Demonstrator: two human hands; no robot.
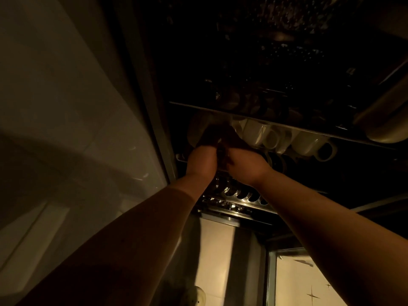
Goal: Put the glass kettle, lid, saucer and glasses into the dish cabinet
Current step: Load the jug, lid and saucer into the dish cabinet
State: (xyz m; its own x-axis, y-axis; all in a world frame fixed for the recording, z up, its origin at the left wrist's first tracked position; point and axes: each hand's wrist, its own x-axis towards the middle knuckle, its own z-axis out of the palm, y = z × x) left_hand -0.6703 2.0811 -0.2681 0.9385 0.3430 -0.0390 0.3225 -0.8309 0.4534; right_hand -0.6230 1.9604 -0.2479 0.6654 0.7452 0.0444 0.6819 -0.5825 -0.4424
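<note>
The cabinet door [72, 107] stands open, left of the rack [240, 202], and I look up into the dim cabinet [287, 62] from below. Both my arms reach up to the middle shelf just above the rack. My left hand [202, 161] and right hand [245, 167] are close together, almost touching, with the fingers gone up into shadow behind the shelf edge. Something pale and rounded [196, 131] sits above my left hand, perhaps the kettle or a glass, but I cannot tell which, nor whether my fingers are round it or only steadying it. Right of my hands a row of white mugs [287, 138] hangs mouth-down along the shelf wire, very near my right knuckles. I judge I am setting a piece into the free spot left of the mugs. To do it well I should keep both hands on it until it rests squarely on the wire, ease it in slowly since I can barely see, and avoid knocking the nearest mug.
</note>
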